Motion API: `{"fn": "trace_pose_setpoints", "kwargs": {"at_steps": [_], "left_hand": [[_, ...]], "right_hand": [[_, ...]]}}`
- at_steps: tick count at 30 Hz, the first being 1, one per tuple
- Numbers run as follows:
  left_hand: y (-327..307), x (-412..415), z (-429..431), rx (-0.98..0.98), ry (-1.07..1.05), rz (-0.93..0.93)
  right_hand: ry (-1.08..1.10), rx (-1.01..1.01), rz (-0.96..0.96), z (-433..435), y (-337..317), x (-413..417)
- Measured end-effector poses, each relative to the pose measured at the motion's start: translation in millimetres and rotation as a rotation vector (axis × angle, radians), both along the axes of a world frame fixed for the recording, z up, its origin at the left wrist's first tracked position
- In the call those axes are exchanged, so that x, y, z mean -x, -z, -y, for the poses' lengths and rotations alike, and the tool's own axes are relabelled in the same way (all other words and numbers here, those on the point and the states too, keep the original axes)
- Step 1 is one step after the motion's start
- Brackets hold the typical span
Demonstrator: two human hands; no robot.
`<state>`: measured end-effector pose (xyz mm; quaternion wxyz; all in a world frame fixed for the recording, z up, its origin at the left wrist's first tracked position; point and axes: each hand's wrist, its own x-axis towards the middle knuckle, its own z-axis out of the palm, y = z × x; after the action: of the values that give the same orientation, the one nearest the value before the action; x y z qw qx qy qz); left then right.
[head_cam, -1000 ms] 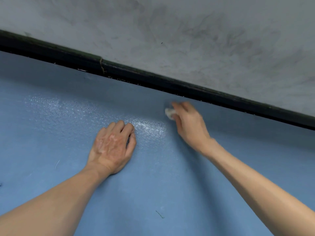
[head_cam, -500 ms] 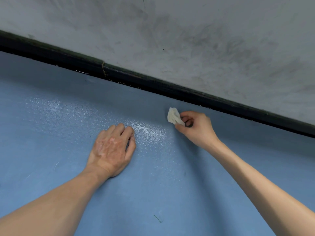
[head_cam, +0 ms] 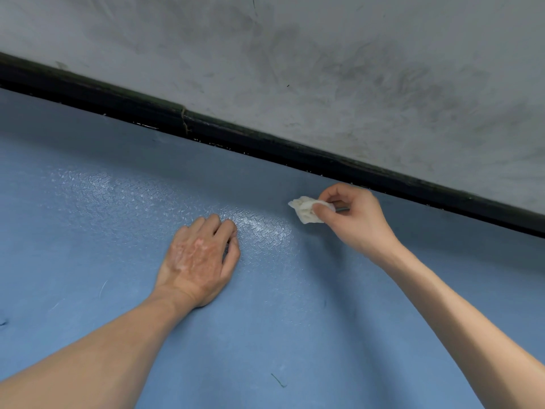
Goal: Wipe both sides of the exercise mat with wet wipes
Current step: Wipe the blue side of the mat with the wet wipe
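R hand point(head_cam: 351, 219) fingers point(head_cam: 320, 210) pinch a balled wet wipe point(head_cam: 306, 209) just above the blue mat point(head_cam: 265, 335), near its far edge. L hand point(head_cam: 200, 261) rests on mat, fingers bent, holding nothing. Mat's long axis runs L–R below the fingers; R hand nearer the unwiped strip.

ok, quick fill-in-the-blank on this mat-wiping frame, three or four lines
1. The right hand pinches the crumpled wet wipe, whose colour is ____.
2. The left hand rests palm-down on the ____ exercise mat.
3. The shiny patch on the mat reaches the fingertips of the ____ hand.
4. Along the mat's far edge runs a ____ strip.

Missing words: white; blue; left; black.
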<state>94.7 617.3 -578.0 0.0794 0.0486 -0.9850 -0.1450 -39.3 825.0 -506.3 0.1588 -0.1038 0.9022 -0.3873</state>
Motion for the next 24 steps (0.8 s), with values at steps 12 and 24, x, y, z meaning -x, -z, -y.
{"fn": "trace_pose_setpoints", "kwargs": {"at_steps": [12, 24], "left_hand": [[1, 0, 0, 0.001, 0.001, -0.003], [2, 0, 1, -0.01, 0.003, -0.018]], "right_hand": [[-0.171, -0.273, -0.457, 5, 31, -13], [-0.184, -0.371, -0.468, 16, 40, -21]]}}
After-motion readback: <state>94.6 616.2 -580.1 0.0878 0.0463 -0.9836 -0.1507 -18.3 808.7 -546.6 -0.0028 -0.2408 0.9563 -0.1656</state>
